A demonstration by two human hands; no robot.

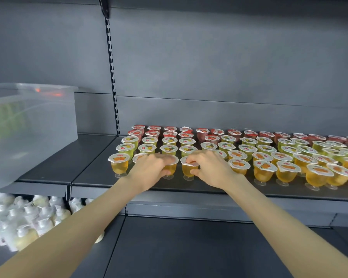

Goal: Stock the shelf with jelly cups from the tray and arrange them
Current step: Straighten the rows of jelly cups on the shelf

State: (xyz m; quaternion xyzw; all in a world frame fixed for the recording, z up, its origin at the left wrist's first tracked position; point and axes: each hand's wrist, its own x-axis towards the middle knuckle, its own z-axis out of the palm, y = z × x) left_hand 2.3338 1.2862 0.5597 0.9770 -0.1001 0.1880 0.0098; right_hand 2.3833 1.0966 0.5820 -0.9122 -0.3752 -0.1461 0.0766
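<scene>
Head view: the fingers [162, 159] of the left hand [149, 170] are curling over the lid of an orange jelly cup [170, 169], clamping it from above. The right hand [213, 167] is pinching the neighbouring cup [188, 170], its fingers on the rim and its thumb low on the wall. Both cups are standing upright in the front row, just beside each other, near the left end of the shelf [88, 159].

Behind them, green cups [169, 150] are filling the middle rows and red cups [170, 134] are lining the back. More orange cups [263, 169] are running off to the right, where the lines are looking looser and staggered.

Judging by this, stocking is looking largely done here, with straightening remaining. The tray [48, 125] is sitting on the same shelf, well to the left. Blurred green shapes are showing through its cloudy wall, so some cups may be waiting inside; how many, I cannot tell. White bottles [18, 221] are crowding the shelf below.
</scene>
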